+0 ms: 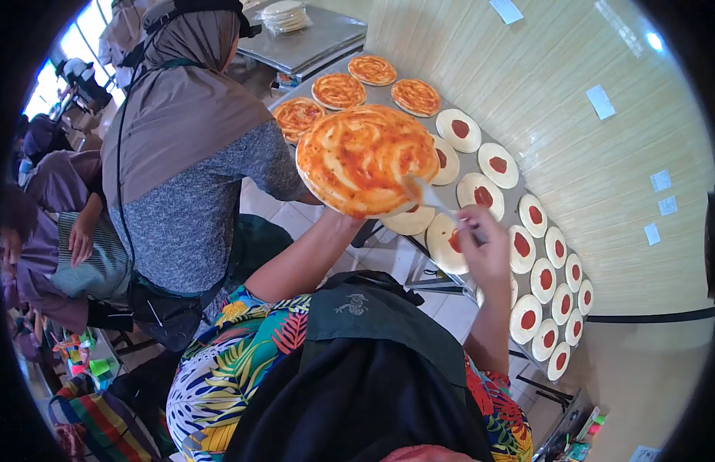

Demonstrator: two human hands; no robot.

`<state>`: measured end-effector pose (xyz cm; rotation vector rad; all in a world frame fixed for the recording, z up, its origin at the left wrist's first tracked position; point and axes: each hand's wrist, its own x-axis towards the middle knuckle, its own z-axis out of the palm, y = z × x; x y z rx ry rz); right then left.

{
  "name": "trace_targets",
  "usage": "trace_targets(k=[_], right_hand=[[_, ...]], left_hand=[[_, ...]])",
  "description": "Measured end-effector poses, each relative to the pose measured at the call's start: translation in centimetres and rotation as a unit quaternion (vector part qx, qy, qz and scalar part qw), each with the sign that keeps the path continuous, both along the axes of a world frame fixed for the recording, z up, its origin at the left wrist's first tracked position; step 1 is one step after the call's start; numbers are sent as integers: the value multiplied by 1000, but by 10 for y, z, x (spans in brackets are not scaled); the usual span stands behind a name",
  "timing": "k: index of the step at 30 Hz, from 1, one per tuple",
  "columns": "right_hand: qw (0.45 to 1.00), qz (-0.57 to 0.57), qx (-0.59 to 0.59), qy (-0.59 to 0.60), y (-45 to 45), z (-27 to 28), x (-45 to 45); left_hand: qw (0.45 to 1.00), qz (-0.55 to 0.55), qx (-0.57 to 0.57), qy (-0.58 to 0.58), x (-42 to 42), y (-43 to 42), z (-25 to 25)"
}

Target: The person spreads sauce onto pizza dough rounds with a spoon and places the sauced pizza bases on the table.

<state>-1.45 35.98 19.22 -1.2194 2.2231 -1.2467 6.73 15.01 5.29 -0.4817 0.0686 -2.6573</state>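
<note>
My left hand (348, 219) is under a round pizza base (365, 158) and holds it up; its fingers are hidden beneath the dough. Red sauce is swirled over most of that base, leaving a pale rim. In my right hand (484, 242) is a spoon (430, 192), its blurred bowl at the right part of the sauced surface. Below and behind the spoon, a pizza base with a sauce dab (447, 245) lies at the table's near edge, partly covered by my right hand.
A long metal table (469, 163) runs along the wall, bearing several dabbed bases and, at the far end, several sauced ones (339, 91). A person in a grey top (192, 165) stands close on my left. Stacked packaged rounds (282, 15) sit on another table (315, 38).
</note>
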Motion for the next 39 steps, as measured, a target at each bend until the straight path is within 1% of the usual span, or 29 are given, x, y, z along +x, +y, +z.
trace_targets(k=[1, 2, 3, 5, 6, 7, 9, 10, 13, 14, 15, 17, 18, 19, 21, 22, 24, 26, 28, 29, 30, 31, 32, 33, 34, 36, 37, 39], right_hand=[[999, 4, 32, -13, -3, 3, 15], [999, 27, -9, 24, -6, 2, 27], [999, 25, -9, 25, -7, 3, 30], [994, 47, -26, 100, -9, 4, 33], [989, 43, -39, 135, -8, -2, 25], [989, 37, -37, 139, -8, -12, 16], [992, -35, -48, 112, -11, -24, -2], [994, -49, -56, 85, -18, -26, -8], [995, -77, -21, 61, -22, -28, -9], [996, -74, -39, 28, -21, -32, -2], [996, -72, -37, 27, -21, -33, 4], [997, -52, -48, -2, -24, -31, 18], [998, -41, -39, 16, -26, -22, 27], [998, -45, -38, 15, -32, -19, 36], [992, 22, -61, 112, -42, -15, 50], [989, 31, -29, 140, -43, -9, 53], [988, 15, -45, 148, -37, -20, 45], [986, 4, -63, 155, -22, -29, 31], [996, -71, -36, 48, -12, -41, 16], [996, -72, -37, 48, -10, -50, 7], [995, -83, -64, 5, -11, -61, -5], [991, -93, -92, -36, -13, -70, -18], [992, -87, -87, -5, -14, -74, -30], [992, -89, -89, -2, -19, -79, -41], [992, -84, -98, 1, -26, -80, -50], [992, -82, -99, -6, -36, -79, -61], [991, -84, -101, -4, -37, -74, -60], [996, -74, -54, -4, -42, -63, -60]], left_hand=[[1000, 10, 2, 8, -5, -1, -2], [1000, 15, -1, -11, 7, -6, 7], [1000, 12, -1, -10, 9, -5, 18], [998, 5, 45, -35, 10, -3, 28], [998, 0, 45, -35, 9, -4, 24], [996, -2, 68, -54, 5, -7, 16], [993, -7, 93, -70, 0, -11, 5], [993, -14, 93, -71, -1, -12, 0], [993, -24, 89, -72, -3, -13, -8], [993, -25, 87, -71, -1, -15, -11], [993, -23, 89, -72, -2, -17, -12], [970, 35, 133, -199, -4, -15, -5], [957, 63, 125, -255, -5, -10, 3], [957, 59, 124, -256, -5, -11, 0], [964, 18, 140, -224, -2, -14, -10], [964, 16, 139, -225, 0, -13, -4], [947, 53, 149, -280, 2, -12, 8], [945, 50, 168, -276, 5, -11, 20], [944, 44, 187, -269, 6, -16, 16], [958, 25, 165, -234, 7, -18, 10], [970, 5, 142, -198, 8, -20, 4], [970, 3, 140, -197, 10, -21, 5], [980, -37, 146, -133, 13, -19, 9], [983, -78, 152, -68, 12, -20, 9], [983, -82, 150, -66, 8, -21, 4], [992, -85, 49, -81, -3, -24, -10], [992, -87, 47, -78, -5, -24, -13], [991, -114, 52, -41, -8, -25, -19]])
